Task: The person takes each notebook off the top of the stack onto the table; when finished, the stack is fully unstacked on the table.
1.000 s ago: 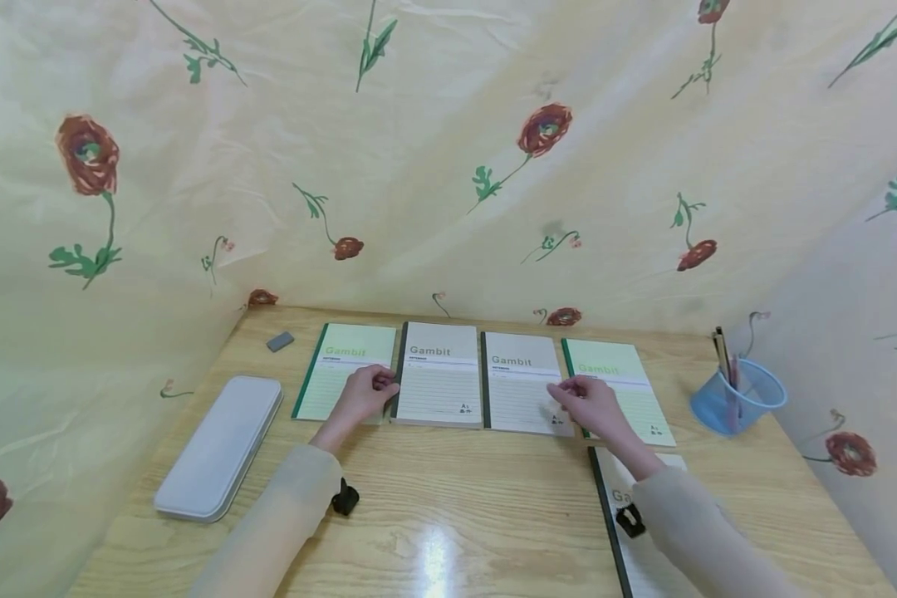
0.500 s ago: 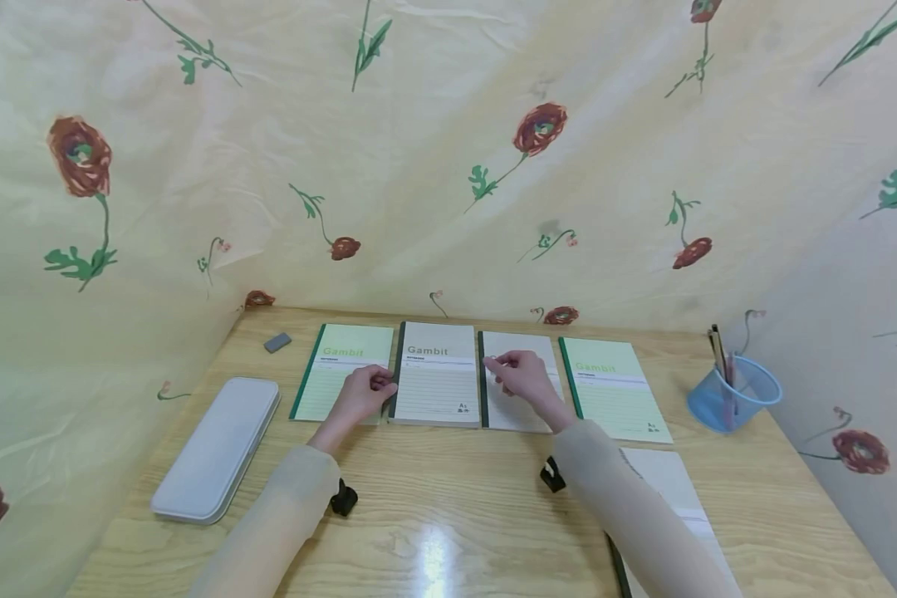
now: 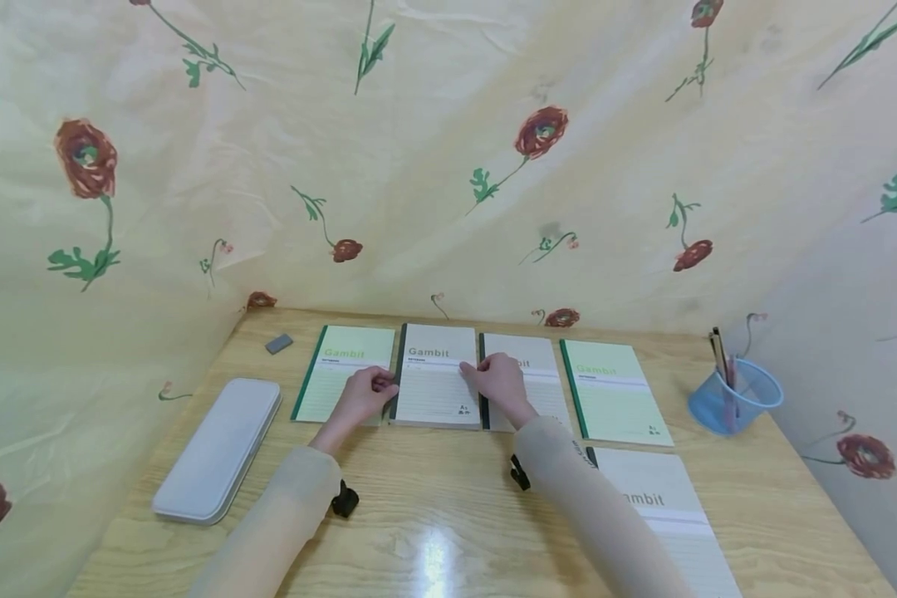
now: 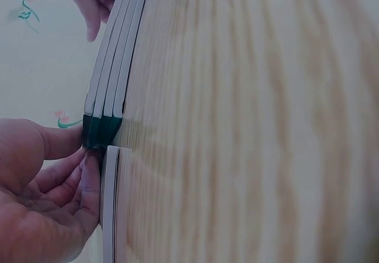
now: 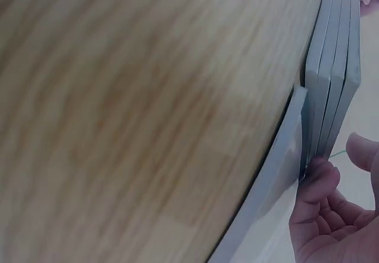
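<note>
Sleeves (image 3: 269, 523) in pale fabric reach in first, with a black gadget (image 3: 345, 501) at each wrist. On the near right of the worktop (image 3: 419, 507) there's a white notebook (image 3: 688, 540) with a dark spine, partly under the right sleeve. Left side has a flat pale case (image 3: 217, 448), lying at a slant.

A bit further in is the stack of notebooks (image 3: 433, 390), four deep going by the wrist views, right between the hands. Left hand (image 3: 362, 394) has the spine edge pinched between thumb and curled fingers (image 4: 89, 198). Right hand (image 3: 501, 386) is curled too, one fingertip touching the opposite edge, thumb a little off it; can't tell if that's a real grip.

Just beside the stack: a green notebook (image 3: 329, 382) on the left, a plain white one (image 3: 549, 399) on the right, then another green one (image 3: 616, 394). Blue mesh cup (image 3: 747, 407) with pens (image 3: 721, 353) sits far right, small grey block (image 3: 279, 343) far left, floral cloth (image 3: 643, 149) behind.
</note>
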`<state>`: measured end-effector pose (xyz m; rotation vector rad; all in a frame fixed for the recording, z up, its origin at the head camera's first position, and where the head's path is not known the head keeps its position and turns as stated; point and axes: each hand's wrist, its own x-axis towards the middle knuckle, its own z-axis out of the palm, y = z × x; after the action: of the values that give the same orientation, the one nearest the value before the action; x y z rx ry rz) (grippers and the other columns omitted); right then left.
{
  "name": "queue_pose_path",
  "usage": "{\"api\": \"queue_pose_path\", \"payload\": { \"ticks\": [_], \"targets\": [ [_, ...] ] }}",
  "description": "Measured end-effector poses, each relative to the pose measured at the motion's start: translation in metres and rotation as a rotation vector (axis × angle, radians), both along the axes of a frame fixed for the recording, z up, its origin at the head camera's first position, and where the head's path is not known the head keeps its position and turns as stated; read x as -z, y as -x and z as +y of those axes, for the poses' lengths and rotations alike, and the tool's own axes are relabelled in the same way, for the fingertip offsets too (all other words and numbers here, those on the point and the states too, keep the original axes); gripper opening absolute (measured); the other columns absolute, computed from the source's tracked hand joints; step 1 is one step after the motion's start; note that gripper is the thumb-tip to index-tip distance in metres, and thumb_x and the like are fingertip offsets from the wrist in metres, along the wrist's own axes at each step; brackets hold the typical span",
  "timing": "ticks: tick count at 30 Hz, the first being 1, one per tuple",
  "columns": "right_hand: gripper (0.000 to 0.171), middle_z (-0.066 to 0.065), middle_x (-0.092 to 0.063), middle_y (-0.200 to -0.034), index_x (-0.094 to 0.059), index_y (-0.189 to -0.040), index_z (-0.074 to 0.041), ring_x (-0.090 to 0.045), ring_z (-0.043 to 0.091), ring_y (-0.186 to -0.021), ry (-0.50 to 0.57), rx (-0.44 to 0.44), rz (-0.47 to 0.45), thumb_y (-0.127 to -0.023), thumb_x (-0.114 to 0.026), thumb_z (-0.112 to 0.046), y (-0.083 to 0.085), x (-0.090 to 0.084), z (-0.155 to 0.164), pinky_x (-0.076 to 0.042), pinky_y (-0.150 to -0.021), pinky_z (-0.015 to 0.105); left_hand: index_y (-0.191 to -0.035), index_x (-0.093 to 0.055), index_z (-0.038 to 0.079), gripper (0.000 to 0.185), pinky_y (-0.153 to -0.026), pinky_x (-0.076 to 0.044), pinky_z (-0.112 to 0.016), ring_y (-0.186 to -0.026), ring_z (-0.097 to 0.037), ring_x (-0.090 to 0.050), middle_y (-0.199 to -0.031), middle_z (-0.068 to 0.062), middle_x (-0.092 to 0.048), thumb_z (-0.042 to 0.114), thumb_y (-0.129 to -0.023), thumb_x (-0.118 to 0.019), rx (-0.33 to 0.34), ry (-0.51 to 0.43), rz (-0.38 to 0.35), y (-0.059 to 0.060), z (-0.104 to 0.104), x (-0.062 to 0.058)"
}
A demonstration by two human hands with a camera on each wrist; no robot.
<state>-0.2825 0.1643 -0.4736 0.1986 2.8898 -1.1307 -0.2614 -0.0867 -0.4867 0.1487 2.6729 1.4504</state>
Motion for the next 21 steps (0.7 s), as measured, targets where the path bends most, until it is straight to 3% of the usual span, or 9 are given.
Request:
{"api": "queue_pose_path", "payload": {
  "ticks": [5, 21],
  "targets": [
    [0.048, -0.003, -0.043, -0.051, -0.056, -0.058, -0.010, -0.038, 0.012, -0.047, 0.007, -0.002, -0.004, -0.090, -0.073, -0.042, 0.0007, 0.0015, 0.0003, -0.029, -0.045, 0.026, -0.118, -0.065, -0.003, 0.026, -0.087, -0.052, -0.040, -0.097, -0.026, -0.062, -0.105, -0.013, -0.068, 0.010, -0.096, -0.067, -0.003, 0.006, 0.008, -0.0014, 0.0002, -0.0002],
    [0.048, -0.003, -0.043, -0.051, -0.052, -0.057, -0.011, -0.039, 0.011, -0.048, -0.025, -0.004, -0.018, -0.090, -0.074, -0.037, 0.0002, -0.0011, -0.0021, -0.029, -0.045, 0.025, -0.115, -0.066, -0.003, 0.024, -0.086, -0.052, -0.040, -0.095, -0.025, -0.063, -0.103, -0.012, -0.068, 0.009, -0.095, -0.068, -0.002, 0.002, 0.019, 0.0014, 0.0009, 0.0017]
  ]
}}
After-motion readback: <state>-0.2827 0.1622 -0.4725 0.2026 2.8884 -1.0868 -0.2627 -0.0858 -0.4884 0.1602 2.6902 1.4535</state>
